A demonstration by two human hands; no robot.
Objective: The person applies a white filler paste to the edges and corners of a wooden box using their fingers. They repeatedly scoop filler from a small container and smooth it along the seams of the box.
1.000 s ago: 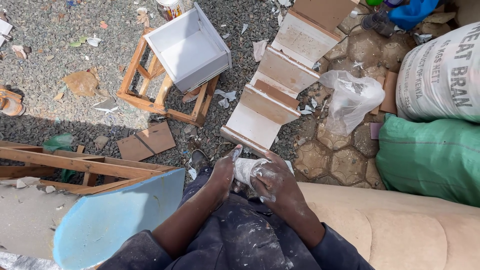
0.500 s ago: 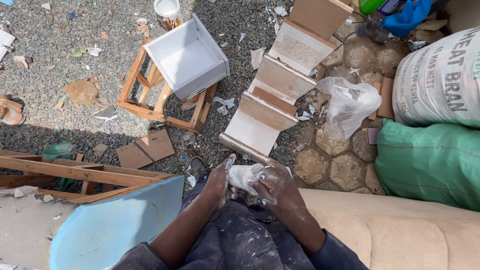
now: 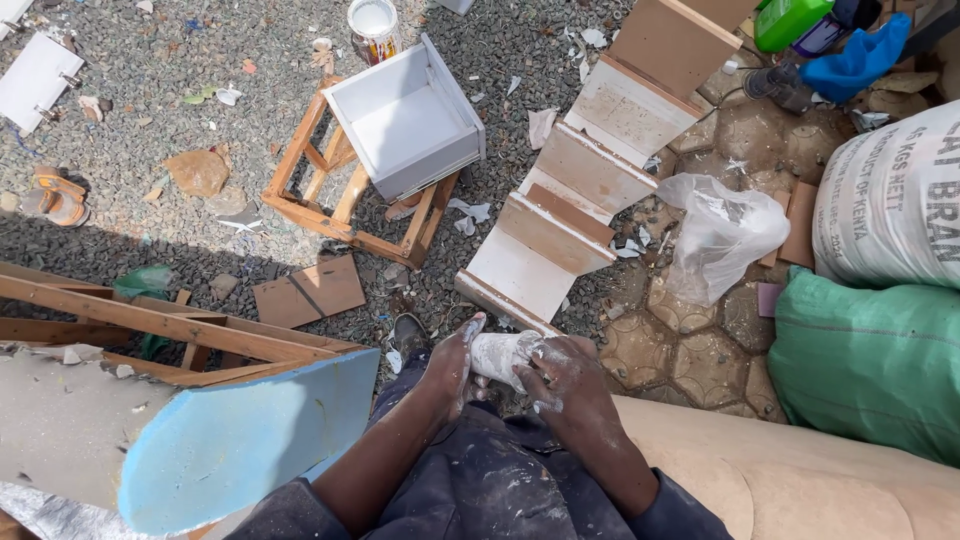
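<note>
Both my hands are dusted with white powder and meet over my lap. My left hand (image 3: 452,362) cups the left end of a small white lump or wad (image 3: 500,354). My right hand (image 3: 562,378) wraps over its right side with the fingers curled. The lump is partly hidden between the palms, so I cannot tell what it is made of. Below the hands are my dark, paint-spattered trousers (image 3: 480,480) and a shoe (image 3: 408,335) on the gravel.
A white open drawer box (image 3: 405,120) rests on a wooden frame (image 3: 330,205). A white stepped shelf unit (image 3: 585,185) lies on the ground ahead. A paint tin (image 3: 374,28), plastic bag (image 3: 720,235), white sack (image 3: 890,200), green sack (image 3: 865,365), blue board (image 3: 240,445) and tan panel (image 3: 800,480) surround me.
My hands stay together on the white lump and have shifted slightly around it. The view has tilted, so the ground objects sit a little lower in frame.
</note>
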